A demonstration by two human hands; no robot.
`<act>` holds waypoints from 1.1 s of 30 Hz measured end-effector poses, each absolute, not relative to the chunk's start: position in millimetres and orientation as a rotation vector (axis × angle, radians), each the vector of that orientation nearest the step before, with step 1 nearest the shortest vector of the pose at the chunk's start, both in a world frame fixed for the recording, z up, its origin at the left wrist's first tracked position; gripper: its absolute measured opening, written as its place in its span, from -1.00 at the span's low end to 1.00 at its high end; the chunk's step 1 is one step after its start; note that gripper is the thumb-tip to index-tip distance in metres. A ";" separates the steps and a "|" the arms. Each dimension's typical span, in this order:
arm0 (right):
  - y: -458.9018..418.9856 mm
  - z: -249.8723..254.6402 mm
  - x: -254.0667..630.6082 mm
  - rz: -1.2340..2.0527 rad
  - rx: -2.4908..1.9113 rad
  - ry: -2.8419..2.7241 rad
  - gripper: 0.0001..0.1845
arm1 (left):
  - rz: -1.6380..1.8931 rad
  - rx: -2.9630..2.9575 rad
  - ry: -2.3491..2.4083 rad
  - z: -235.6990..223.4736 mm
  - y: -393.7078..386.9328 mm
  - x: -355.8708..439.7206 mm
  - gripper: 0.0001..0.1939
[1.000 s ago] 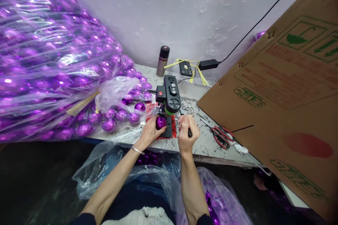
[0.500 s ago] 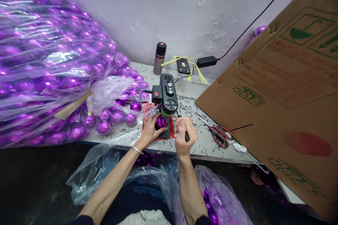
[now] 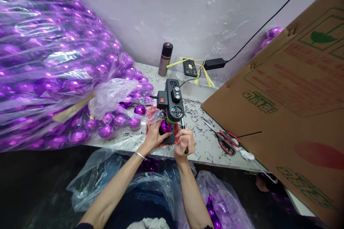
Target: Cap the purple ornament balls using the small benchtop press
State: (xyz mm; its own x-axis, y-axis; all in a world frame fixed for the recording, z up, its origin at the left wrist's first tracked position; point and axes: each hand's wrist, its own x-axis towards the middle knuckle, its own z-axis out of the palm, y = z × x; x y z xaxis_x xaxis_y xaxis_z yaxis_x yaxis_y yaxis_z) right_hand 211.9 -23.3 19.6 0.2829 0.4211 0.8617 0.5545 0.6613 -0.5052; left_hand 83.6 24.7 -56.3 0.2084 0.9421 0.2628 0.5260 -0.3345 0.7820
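A shiny purple ball ornament (image 3: 166, 126) sits under the head of a small black bench drill press (image 3: 175, 100). My left hand (image 3: 155, 136) is closed round the ornament's left and near sides, thumb along the front, against the dark base plate (image 3: 170, 138). The fingers of my right hand (image 3: 185, 142) wrap round the black-ended lever (image 3: 183, 125) on the machine's right side. The drill tip is hidden beneath the machine's head. Beneath the base lies a red sheet (image 3: 151, 111).
Clear bags of purple ornaments (image 3: 61, 68) fill the left side. Red-handled scissors (image 3: 228, 141) lie on the right, beside a large cardboard box (image 3: 285, 114). A spray can (image 3: 165, 59), a phone (image 3: 189, 67) and a power adapter (image 3: 214, 63) stand or lie by the wall. Dark shavings cover the tabletop.
My right hand has pulled the lever slightly down and toward me. My left hand stays on the ornament. The whole view has shifted a little.
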 end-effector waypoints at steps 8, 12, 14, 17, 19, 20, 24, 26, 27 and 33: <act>-18.7 -1.2 217.6 -0.117 -0.927 -1.326 -0.57 | 1.034 1.964 1.354 -61.0 27.0 85.5 -0.38; -18.8 -6.9 218.3 -0.073 -0.914 -1.336 -0.59 | 1.041 1.969 1.353 -61.8 27.7 86.9 -0.36; -18.8 -8.9 218.2 -0.087 -0.892 -1.362 -0.59 | 1.045 1.970 1.358 -61.4 27.8 87.3 -0.37; -18.3 -5.0 218.7 -0.136 -0.875 -1.418 -0.57 | 1.046 1.976 1.355 -59.3 30.2 87.9 -0.37; -17.7 7.3 219.0 -0.120 -0.904 -1.385 -0.54 | 1.038 1.969 1.347 -57.3 32.9 88.4 -0.36; -17.5 16.9 218.9 -0.089 -0.930 -1.343 -0.53 | 1.036 1.963 1.340 -56.4 33.5 88.4 -0.35; -18.9 63.7 217.2 0.081 -1.031 -1.242 -0.52 | 1.041 1.984 1.256 -56.5 17.8 83.2 -0.35; -21.6 78.7 215.7 0.137 -1.046 -1.244 -0.53 | 1.041 2.034 1.203 -57.6 -4.2 74.1 -0.31; -23.3 81.7 214.8 0.149 -1.041 -1.250 -0.53 | 1.043 2.058 1.188 -57.0 -16.5 67.7 -0.27; -29.6 62.3 208.2 0.101 -1.010 -1.237 -0.55 | 1.273 2.053 1.374 -16.4 -16.3 16.9 -0.59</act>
State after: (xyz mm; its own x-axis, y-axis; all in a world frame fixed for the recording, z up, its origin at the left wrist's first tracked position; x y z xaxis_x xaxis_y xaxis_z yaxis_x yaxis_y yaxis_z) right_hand 208.2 -29.6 62.3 0.3807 0.5655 0.7316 0.4391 0.5858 -0.6812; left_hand 16.9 -16.3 -16.4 0.1208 0.8691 0.4796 0.5443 -0.4620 0.7002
